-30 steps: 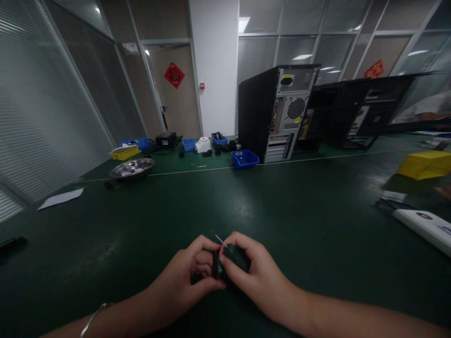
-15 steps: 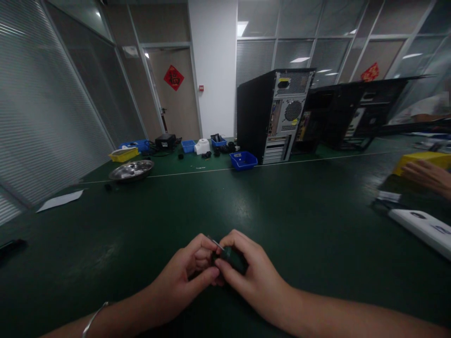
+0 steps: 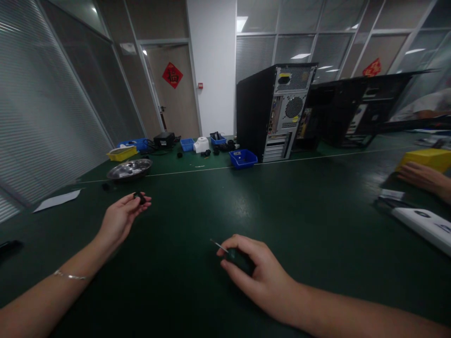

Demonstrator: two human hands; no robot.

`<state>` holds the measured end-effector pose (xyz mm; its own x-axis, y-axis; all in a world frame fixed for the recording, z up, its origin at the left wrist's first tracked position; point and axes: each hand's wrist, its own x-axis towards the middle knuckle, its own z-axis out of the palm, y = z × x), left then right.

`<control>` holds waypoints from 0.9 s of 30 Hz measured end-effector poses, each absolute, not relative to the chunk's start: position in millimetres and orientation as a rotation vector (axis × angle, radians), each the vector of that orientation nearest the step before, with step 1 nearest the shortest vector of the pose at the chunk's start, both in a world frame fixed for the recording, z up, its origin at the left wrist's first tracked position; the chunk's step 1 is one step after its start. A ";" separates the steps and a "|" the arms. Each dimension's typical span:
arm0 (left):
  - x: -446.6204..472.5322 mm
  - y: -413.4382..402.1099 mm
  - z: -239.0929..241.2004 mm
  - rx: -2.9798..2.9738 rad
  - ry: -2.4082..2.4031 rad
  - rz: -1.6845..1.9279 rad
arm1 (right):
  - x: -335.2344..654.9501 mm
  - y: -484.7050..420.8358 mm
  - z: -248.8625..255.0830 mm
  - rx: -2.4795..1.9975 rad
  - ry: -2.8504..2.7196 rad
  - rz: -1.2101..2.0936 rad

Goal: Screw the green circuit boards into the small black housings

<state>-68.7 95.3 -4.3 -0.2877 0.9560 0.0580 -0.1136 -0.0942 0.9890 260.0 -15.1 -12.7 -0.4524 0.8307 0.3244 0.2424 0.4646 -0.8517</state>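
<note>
Between the thumb and fingers of my left hand point(image 3: 123, 213) is a small black part point(image 3: 140, 197), its exact kind too small to make out. That hand is stretched forward on the left, just short of a round metal dish point(image 3: 129, 170) with small things in it. My right hand point(image 3: 259, 270) is wrapped round a screwdriver with a dark green handle point(image 3: 239, 261). Its thin metal shaft points up and to the left, and its tip touches nothing. Part of the handle is hidden by my fingers.
Blue bins point(image 3: 243, 159), a yellow tray point(image 3: 122, 153) and a white device point(image 3: 201, 145) line the back. Black computer cases point(image 3: 260, 112) stand behind. On the right, another person's hand point(image 3: 424, 178) touches a yellow box point(image 3: 431, 159); a white appliance point(image 3: 423, 220) lies nearer.
My left hand has parted from the right and moved forward and left, taking the small black part. The right hand stays about where it was with the screwdriver.
</note>
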 end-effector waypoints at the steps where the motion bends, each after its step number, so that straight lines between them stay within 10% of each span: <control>1: -73.6 98.7 -6.6 1.004 1.291 1.552 | 260.1 -14.7 -12.7 -0.899 -1.942 0.970; 11: -72.0 101.7 -9.7 1.040 1.301 1.557 | 261.3 -8.3 -15.5 -0.926 -1.945 0.964; 27: 17.7 13.2 -2.9 1.813 1.036 0.588 | 262.8 -5.3 -12.9 -0.834 -1.962 1.059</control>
